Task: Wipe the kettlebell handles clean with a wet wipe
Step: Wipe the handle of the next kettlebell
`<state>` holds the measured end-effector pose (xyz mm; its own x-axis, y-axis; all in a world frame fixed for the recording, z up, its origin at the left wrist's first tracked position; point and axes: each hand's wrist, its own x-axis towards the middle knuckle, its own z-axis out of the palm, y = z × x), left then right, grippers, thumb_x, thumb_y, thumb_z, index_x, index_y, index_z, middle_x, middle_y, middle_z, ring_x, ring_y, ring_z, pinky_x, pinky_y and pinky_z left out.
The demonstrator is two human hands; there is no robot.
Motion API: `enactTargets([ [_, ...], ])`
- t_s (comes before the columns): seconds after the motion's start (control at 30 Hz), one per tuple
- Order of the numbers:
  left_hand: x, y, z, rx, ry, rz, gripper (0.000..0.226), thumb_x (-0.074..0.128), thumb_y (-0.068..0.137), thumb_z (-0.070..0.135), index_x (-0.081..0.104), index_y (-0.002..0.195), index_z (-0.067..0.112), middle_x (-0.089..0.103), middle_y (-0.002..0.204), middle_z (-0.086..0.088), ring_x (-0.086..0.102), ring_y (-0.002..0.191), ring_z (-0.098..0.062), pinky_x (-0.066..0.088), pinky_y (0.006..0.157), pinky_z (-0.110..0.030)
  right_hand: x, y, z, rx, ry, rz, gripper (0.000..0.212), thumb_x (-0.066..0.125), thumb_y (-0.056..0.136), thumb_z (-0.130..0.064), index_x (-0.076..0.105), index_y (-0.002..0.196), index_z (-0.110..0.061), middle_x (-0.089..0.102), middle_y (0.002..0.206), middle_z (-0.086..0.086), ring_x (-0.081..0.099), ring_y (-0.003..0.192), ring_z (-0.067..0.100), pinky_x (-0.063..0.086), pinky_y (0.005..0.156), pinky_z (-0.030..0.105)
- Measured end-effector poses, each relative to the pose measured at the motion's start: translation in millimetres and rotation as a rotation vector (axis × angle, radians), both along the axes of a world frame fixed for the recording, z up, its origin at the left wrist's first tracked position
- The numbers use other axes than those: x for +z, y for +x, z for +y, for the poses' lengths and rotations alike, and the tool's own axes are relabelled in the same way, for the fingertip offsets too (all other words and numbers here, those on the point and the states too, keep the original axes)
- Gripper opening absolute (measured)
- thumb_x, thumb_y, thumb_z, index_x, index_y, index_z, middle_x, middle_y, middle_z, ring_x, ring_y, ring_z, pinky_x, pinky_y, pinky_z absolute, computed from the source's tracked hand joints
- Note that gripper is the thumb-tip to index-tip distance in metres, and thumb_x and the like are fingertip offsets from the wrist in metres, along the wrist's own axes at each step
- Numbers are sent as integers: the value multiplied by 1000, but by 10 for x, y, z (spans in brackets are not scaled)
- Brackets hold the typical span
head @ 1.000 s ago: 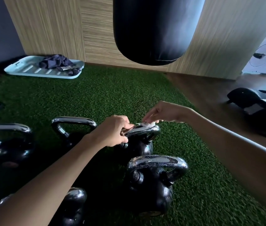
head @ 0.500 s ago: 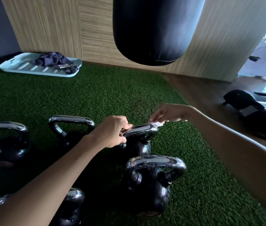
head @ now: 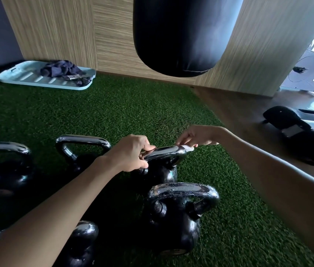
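Several black kettlebells with chrome handles stand on green turf. My left hand [head: 131,153] grips the left end of the middle kettlebell's handle [head: 163,152]. My right hand [head: 194,135] pinches a small white wet wipe [head: 189,148] against the right end of that same handle. A nearer kettlebell [head: 173,222] shows water drops on its handle. Another kettlebell handle [head: 83,140] rises to the left, and one more kettlebell [head: 0,164] sits at the far left edge. A further kettlebell [head: 83,241] lies under my left forearm.
A black punching bag [head: 181,33] hangs above the turf in front of a wooden wall. At back left a pale blue tray [head: 23,78] holds a dark cloth [head: 59,69]. Black gym gear [head: 294,135] and an exercise machine [head: 310,74] stand on the wooden floor at right.
My right hand with the wipe has slid rightwards along the handle, from its middle to the right end. My left hand keeps its grip on the left end.
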<state>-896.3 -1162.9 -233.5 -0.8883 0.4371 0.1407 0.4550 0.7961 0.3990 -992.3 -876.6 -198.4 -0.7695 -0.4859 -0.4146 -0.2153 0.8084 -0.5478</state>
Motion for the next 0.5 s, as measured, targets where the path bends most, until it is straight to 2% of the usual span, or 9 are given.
enactTargets([
  [0.07, -10, 1, -10, 1, -4, 1, 60, 90, 72, 31, 68, 127, 20, 67, 113, 8, 60, 90, -9, 37, 71, -11, 37, -23, -30, 29, -2, 25, 58, 63, 88, 11, 75, 100, -45, 72, 125, 1, 62, 118, 46, 52, 96, 61],
  [0.13, -14, -2, -18, 7, 3, -14, 61, 90, 73, 30, 67, 129, 22, 66, 116, 9, 61, 92, -9, 38, 73, -13, 43, -6, -52, 37, 16, 39, 55, 62, 89, 11, 74, 105, -40, 70, 129, 3, 64, 117, 41, 50, 100, 63],
  [0.2, 9, 8, -7, 17, 5, -33, 60, 89, 74, 31, 67, 129, 24, 64, 118, 11, 60, 92, -9, 39, 74, -15, -17, 39, -60, 15, 51, 12, 45, 60, 90, 13, 71, 120, -19, 63, 139, 9, 69, 108, 27, 54, 98, 54],
  [0.27, 35, 18, 5, 24, 2, -56, 61, 87, 76, 30, 66, 132, 24, 62, 122, 14, 59, 96, -9, 40, 79, -17, -146, 96, -68, 4, 95, 17, 36, 60, 91, 12, 67, 122, -7, 58, 144, 11, 69, 92, 13, 57, 87, 42],
  [0.3, 55, 29, 9, 28, 0, -67, 62, 86, 76, 29, 64, 134, 25, 61, 124, 15, 58, 100, -9, 41, 83, -18, -229, 112, -53, -15, 81, 31, 33, 60, 91, 12, 68, 114, -10, 61, 140, 12, 69, 90, 16, 57, 87, 41],
  [0.37, 86, 32, 8, 32, -6, -92, 64, 84, 78, 28, 61, 138, 26, 59, 130, 15, 57, 105, -7, 40, 85, -19, -354, 135, 3, -89, -3, 56, 32, 61, 90, 12, 72, 100, -17, 71, 117, 16, 70, 88, 26, 55, 96, 47],
  [0.4, 101, 22, 7, 31, -13, -110, 65, 83, 78, 28, 60, 139, 28, 58, 133, 15, 56, 108, -7, 39, 86, -18, -373, 148, 31, -131, -53, 72, 31, 63, 89, 11, 74, 99, -16, 73, 112, 17, 70, 90, 28, 55, 97, 48],
  [0.47, 154, -24, 22, 28, -47, -137, 67, 84, 79, 29, 58, 141, 29, 55, 139, 14, 55, 116, -9, 38, 89, -18, -323, 181, 86, -239, -163, 153, 28, 66, 88, 8, 75, 107, -10, 76, 107, 11, 72, 96, 27, 60, 89, 37],
  [0.5, 177, -80, 38, 30, -68, -145, 68, 85, 78, 30, 58, 141, 29, 54, 142, 11, 55, 121, -12, 39, 93, -20, -276, 188, 117, -303, -234, 227, 27, 68, 87, 7, 75, 109, -8, 76, 102, 7, 73, 93, 23, 60, 80, 29],
])
